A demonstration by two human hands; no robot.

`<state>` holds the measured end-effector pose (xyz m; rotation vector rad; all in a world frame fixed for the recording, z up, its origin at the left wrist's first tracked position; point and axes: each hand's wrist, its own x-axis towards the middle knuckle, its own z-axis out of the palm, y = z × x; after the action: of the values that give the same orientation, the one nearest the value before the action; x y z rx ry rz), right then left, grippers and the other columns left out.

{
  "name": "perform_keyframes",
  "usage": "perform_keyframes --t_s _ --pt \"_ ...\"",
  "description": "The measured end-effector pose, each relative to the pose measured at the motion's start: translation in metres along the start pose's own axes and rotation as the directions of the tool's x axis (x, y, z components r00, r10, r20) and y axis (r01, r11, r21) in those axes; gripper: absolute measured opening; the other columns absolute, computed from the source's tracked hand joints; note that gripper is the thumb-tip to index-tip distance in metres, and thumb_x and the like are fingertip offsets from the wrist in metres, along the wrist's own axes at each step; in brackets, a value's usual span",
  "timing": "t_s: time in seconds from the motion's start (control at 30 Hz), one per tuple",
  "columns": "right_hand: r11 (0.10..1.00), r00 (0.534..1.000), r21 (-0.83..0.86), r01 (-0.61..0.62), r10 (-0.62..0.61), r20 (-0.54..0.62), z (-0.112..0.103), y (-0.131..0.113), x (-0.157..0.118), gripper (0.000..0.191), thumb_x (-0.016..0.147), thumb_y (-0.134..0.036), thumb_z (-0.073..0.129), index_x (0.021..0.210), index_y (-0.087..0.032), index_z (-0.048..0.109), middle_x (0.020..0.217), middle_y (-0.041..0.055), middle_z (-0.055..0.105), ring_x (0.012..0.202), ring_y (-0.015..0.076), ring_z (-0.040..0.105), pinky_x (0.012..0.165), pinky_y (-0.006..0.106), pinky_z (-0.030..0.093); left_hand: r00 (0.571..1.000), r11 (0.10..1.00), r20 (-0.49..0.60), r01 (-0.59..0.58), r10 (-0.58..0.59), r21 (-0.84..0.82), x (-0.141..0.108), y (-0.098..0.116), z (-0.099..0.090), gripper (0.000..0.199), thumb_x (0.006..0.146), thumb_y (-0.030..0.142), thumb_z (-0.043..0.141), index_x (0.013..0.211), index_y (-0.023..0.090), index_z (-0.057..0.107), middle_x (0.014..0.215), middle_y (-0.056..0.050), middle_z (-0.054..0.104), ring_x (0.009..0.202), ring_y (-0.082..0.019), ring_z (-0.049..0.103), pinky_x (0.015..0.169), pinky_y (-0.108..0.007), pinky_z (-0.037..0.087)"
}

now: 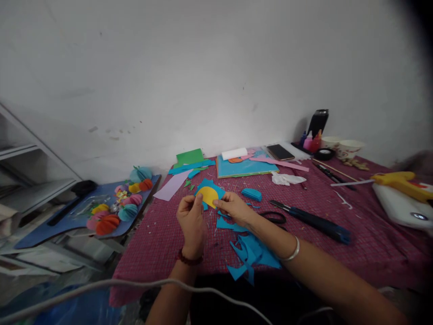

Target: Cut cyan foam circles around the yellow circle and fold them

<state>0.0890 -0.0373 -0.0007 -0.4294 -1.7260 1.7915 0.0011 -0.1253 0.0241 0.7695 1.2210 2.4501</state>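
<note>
A round yellow paper piece (208, 197) lies against a blue paper piece (218, 191), both held up above the cloth. My left hand (192, 221) pinches their left edge between thumb and fingers. On the right edge, my right hand (233, 208) pinches them with its thumb on the yellow. Blue paper scraps (252, 250) lie below my right forearm. Black-handled scissors (273, 217) are partly hidden beside that forearm. A small stack of blue pieces (251, 194) rests farther back.
A blue-handled cutter (314, 221) and a yellow glue gun (399, 180) lie right on the red checked cloth (152, 253). Behind are coloured sheets (248, 168) and a phone (280, 152). Paper pumpkins (107, 224) sit on a blue board at left. A white cable (135, 284) crosses the foreground.
</note>
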Motion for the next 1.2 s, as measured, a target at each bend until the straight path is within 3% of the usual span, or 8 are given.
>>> perform_keyframes --t_s 0.2,0.3,0.43,0.53,0.7,1.0,1.1,1.2 --pt "0.962 0.994 -0.252 0.103 -0.094 0.046 0.000 0.000 0.003 0.032 0.079 -0.043 0.057 0.062 -0.016 0.050 0.052 -0.0075 0.036 0.046 0.0055 0.030 0.043 0.019 0.022 0.938 0.918 0.152 0.254 -0.311 0.305 0.005 -0.002 -0.008 0.022 0.061 0.028 0.075 0.067 0.013 0.060 0.057 0.003 0.057 0.049 -0.007 0.048 0.048 -0.019 0.035" --pt "0.886 0.988 -0.440 0.142 -0.099 0.120 -0.009 -0.014 0.003 0.029 0.084 -0.039 0.054 0.066 -0.016 0.050 0.056 -0.0059 0.041 0.051 0.0072 0.036 0.047 0.019 0.028 0.926 0.915 0.120 0.321 -0.357 0.243 0.013 -0.008 -0.012 0.023 0.054 0.021 0.077 0.070 0.013 0.062 0.066 0.001 0.062 0.055 -0.009 0.054 0.050 -0.020 0.039" --pt "0.608 0.969 -0.755 0.248 -0.167 0.184 -0.048 -0.051 -0.031 0.017 0.089 -0.029 0.049 0.095 -0.016 0.058 0.082 0.0024 0.062 0.071 0.0130 0.053 0.063 0.023 0.038 0.930 0.928 0.044 0.361 -0.366 0.097 0.023 -0.004 -0.015 0.024 0.051 0.015 0.077 0.065 0.015 0.057 0.061 0.006 0.058 0.050 -0.006 0.049 0.042 -0.018 0.034" --pt "0.334 0.988 -0.940 0.074 -0.153 0.024 -0.095 -0.068 -0.083 0.018 0.086 -0.025 0.051 0.099 -0.015 0.060 0.091 0.0072 0.065 0.080 0.0173 0.056 0.070 0.027 0.039 0.910 0.910 0.017 0.414 -0.414 -0.016 0.023 0.002 -0.015 0.026 0.050 0.010 0.077 0.065 0.015 0.056 0.059 0.006 0.059 0.047 -0.006 0.049 0.039 -0.017 0.032" --pt "0.069 0.985 -0.988 -0.136 -0.099 -0.142 -0.153 -0.056 -0.143 0.023 0.084 -0.021 0.054 0.104 -0.012 0.062 0.100 0.0141 0.063 0.094 0.0249 0.055 0.082 0.035 0.041 0.865 0.852 0.019 0.497 -0.501 -0.164 0.018 -0.001 -0.009 0.022 0.057 0.008 0.074 0.069 0.016 0.058 0.064 0.006 0.065 0.055 -0.008 0.058 0.048 -0.018 0.042" --pt "0.182 0.990 -0.974 0.139 0.000 0.141 -0.093 -0.024 -0.108 0.037 0.081 -0.010 0.047 0.115 -0.016 0.060 0.105 0.0117 0.062 0.097 0.0234 0.058 0.087 0.038 0.043 0.829 0.777 0.049 0.541 -0.557 -0.322 0.010 0.013 -0.006 0.015 0.068 0.006 0.068 0.072 0.018 0.059 0.067 0.006 0.067 0.059 -0.008 0.061 0.060 -0.023 0.047" --pt "0.216 0.990 -0.967 0.136 0.009 0.141 -0.095 -0.017 -0.097 0.045 0.075 -0.007 0.049 0.117 -0.019 0.060 0.105 0.0118 0.063 0.096 0.0255 0.059 0.084 0.040 0.043 0.840 0.775 0.060 0.523 -0.539 -0.355 0.006 0.020 -0.006 0.016 0.067 0.007 0.070 0.072 0.018 0.060 0.071 0.005 0.068 0.064 -0.009 0.062 0.065 -0.025 0.048" --pt "0.403 0.997 -0.912 0.078 -0.023 0.075 -0.108 -0.014 -0.091 0.042 0.071 -0.009 0.054 0.112 -0.021 0.060 0.099 0.0093 0.064 0.089 0.0238 0.060 0.077 0.037 0.045 0.855 0.789 0.044 0.496 -0.517 -0.364 0.001 0.026 -0.004 0.018 0.064 0.009 0.073 0.070 0.019 0.059 0.072 0.005 0.067 0.066 -0.009 0.062 0.067 -0.026 0.047"
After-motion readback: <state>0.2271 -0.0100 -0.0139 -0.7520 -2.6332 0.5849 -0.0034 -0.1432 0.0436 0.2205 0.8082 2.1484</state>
